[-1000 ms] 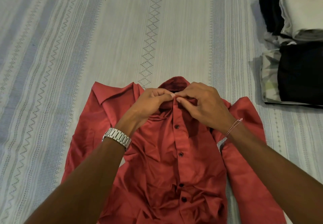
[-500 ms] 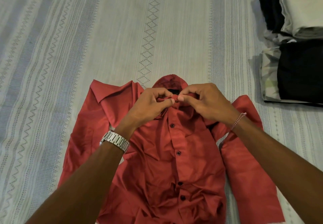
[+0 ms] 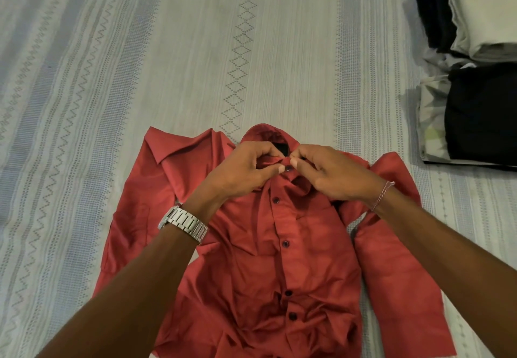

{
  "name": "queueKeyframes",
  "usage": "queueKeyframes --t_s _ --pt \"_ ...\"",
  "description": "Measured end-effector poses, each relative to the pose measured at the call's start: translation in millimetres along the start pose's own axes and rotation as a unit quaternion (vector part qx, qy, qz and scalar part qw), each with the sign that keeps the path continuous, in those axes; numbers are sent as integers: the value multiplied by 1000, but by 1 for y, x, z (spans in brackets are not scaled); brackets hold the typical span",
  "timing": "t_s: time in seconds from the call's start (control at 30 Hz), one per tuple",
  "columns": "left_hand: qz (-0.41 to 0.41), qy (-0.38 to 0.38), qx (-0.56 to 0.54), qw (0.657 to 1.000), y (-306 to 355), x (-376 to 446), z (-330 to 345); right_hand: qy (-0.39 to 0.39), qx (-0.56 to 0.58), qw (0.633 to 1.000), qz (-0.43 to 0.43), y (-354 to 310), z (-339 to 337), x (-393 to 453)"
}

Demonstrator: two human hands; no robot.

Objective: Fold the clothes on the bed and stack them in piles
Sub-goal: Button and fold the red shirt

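A red button-up shirt (image 3: 279, 259) lies face up on the bed, dark buttons down its front, sleeves spread to both sides. My left hand (image 3: 243, 170), with a metal watch on its wrist, pinches the left side of the collar at the top button. Facing it, my right hand (image 3: 327, 173), with a thread bracelet on its wrist, pinches the right side of the collar. The fingertips of both hands meet at the top button (image 3: 287, 169). Both forearms cover parts of the shirt's body.
The bed wears a pale striped bedspread (image 3: 195, 50) with zigzag and diamond patterns. At the right edge stand piles of folded clothes: a black item (image 3: 484, 111) on a patterned cloth, and behind it a white and black stack (image 3: 475, 8).
The collar has opened out a little and the top button now shows between my fingertips. Both hands stay at the collar, shifted slightly.
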State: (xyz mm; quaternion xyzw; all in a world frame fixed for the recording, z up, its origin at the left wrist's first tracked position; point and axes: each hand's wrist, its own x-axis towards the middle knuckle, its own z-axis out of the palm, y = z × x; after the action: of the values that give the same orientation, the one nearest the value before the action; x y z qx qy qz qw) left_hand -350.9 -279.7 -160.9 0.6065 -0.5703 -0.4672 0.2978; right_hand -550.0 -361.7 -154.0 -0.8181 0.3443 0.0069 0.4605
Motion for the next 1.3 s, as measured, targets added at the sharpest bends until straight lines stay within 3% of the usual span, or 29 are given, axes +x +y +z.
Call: queueKeyframes --t_s 0.23,0.4,0.5,0.57,0.63,0.7,0.83,0.9,0.97,1.0,1.03,1.1,1.13,1.17,1.2,1.23,1.3 --pt "-45 -37 -16 998 0 -1 -7 44 -184 977 -102 0 -2 7" --pt "-37 -7 61 997 2 -14 -11 117 -207 963 -127 2 -3 -7" --pt "-29 159 65 985 4 -24 -3 222 -115 968 -39 -1 11 -19" --pt "-58 326 89 939 -1 -22 8 297 -81 950 51 -4 19 -17" --pt "-123 404 94 902 -7 -16 17 316 -31 935 159 -7 23 -10" --pt "-199 391 47 897 -6 -8 20 287 17 927 242 -10 24 -3" --pt "-239 362 -41 900 -10 0 15 300 26 924 234 -13 22 -7" --pt "-287 354 -225 861 -10 0 11 305 -4 923 237 -10 19 -14" --pt "-330 328 -411 784 -4 -1 4 302 29 918 254 -8 20 -18" --pt "-339 306 -494 740 -1 -1 -1 307 122 905 269 -9 23 -18" --pt "-342 286 -558 700 5 -1 -5 318 277 861 284 -11 25 -17" --pt "-343 267 -610 663 7 -1 -8 310 579 682 321 -19 22 -14" --pt "-342 259 -612 665 6 -2 -8 304 675 589 324 -21 18 -13" --pt "-340 241 -615 669 6 -3 -9 299 732 519 324 -20 15 -13" --pt "-335 222 -625 669 6 -5 -9 284 758 490 324 -20 12 -14" --pt "-330 213 -630 670 7 -6 -9 262 766 491 321 -22 11 -15" --pt "-316 224 -616 686 7 -8 -11 234 754 525 318 -25 12 -15"
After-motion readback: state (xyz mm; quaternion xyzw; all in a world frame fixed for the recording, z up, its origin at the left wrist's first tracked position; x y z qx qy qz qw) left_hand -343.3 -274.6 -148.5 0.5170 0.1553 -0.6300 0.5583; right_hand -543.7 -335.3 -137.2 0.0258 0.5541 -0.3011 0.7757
